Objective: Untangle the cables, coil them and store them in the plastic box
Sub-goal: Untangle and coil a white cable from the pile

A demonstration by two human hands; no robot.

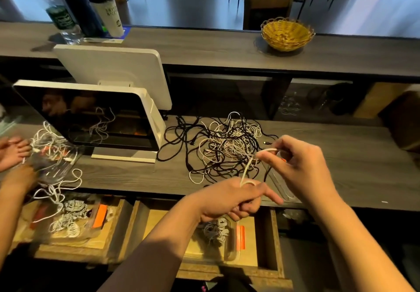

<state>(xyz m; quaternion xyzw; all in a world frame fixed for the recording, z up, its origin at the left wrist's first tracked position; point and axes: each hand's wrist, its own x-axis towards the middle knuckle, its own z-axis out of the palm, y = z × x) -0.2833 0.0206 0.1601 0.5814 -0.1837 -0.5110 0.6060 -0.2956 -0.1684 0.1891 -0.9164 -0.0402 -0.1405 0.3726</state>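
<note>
A tangle of black and white cables [227, 146] lies on the grey counter [341, 169]. A white cable [247, 166] runs out of the tangle. My right hand [297, 166] pinches it near the pile. My left hand [236, 198] grips its lower stretch, which loops over the thumb. Under my left hand, a clear plastic box [229, 237] with an orange clip sits in an open wooden drawer [270, 241] and holds coiled grey-white cables.
Another person's hands [13, 155] work on a second cable bundle [52, 153] at the left, above a second box [75, 219] of coils. A white screen [91, 119] stands left of the tangle. A wicker basket [286, 34], cup and bottles sit on the upper shelf.
</note>
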